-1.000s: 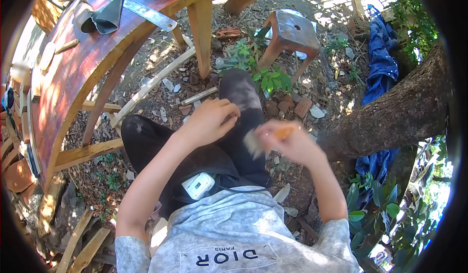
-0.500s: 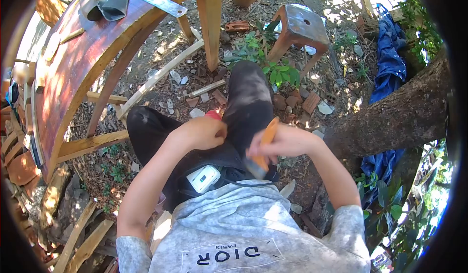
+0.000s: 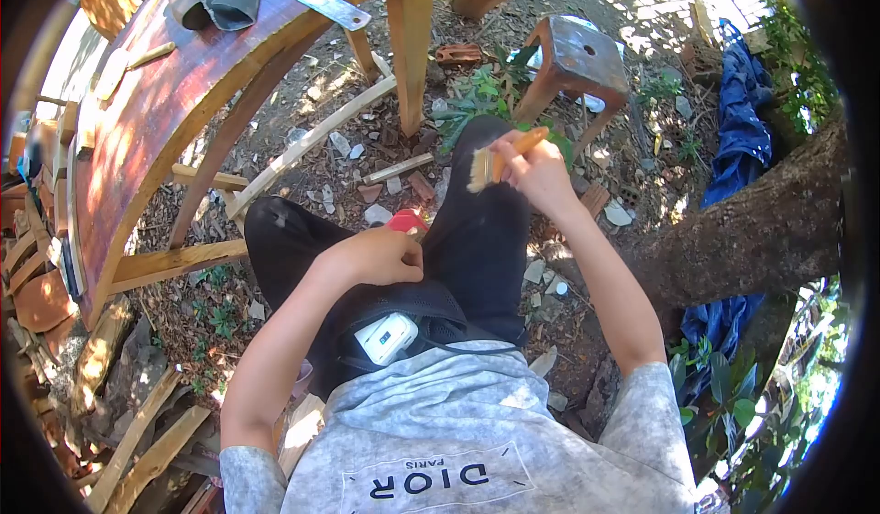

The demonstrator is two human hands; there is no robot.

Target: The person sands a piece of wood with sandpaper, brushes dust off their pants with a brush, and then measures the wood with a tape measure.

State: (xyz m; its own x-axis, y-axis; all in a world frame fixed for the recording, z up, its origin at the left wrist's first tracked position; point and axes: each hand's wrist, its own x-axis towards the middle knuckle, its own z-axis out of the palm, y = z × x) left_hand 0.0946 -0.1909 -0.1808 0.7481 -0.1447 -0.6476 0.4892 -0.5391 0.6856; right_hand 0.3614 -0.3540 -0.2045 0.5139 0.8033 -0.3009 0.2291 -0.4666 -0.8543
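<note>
Two bare hands are held above black trousers [image 3: 481, 239]. Just off the view's hub toward 1 o'clock, a paintbrush [image 3: 489, 165] is gripped by the right hand [image 3: 533, 167]: its wooden handle is pinched between thumb and fingers, the butt is aimed at 2 o'clock, and the pale bristles are pointed at 8 o'clock, seen against the right leg near the knee. By the left hand [image 3: 376, 255], near the hub toward 9 o'clock, the fingers are curled in and drawn against the thumb; whether anything thin is pinched there, or the red piece [image 3: 407, 221] just beyond is touched, cannot be told.

A gap is left between the hands over the right thigh. Farther out, the room is bounded by the table's [image 3: 206, 72] curved edge, swept from 11 o'clock round past 9 and well apart from the left hand, by the stool [image 3: 587, 58] at 1 o'clock and by the tree trunk [image 3: 752, 230] at 3. Past the table edge, at 11 o'clock, the end of a metal ruler [image 3: 321, 2] is extended; its markings are too small to be read.

At 6 o'clock, "DIOR" and "PARIS" can be read, upside down, on the grey shirt [image 3: 422, 413]. A small screen is carried by the white device [image 3: 385, 338] at 7 o'clock.
</note>
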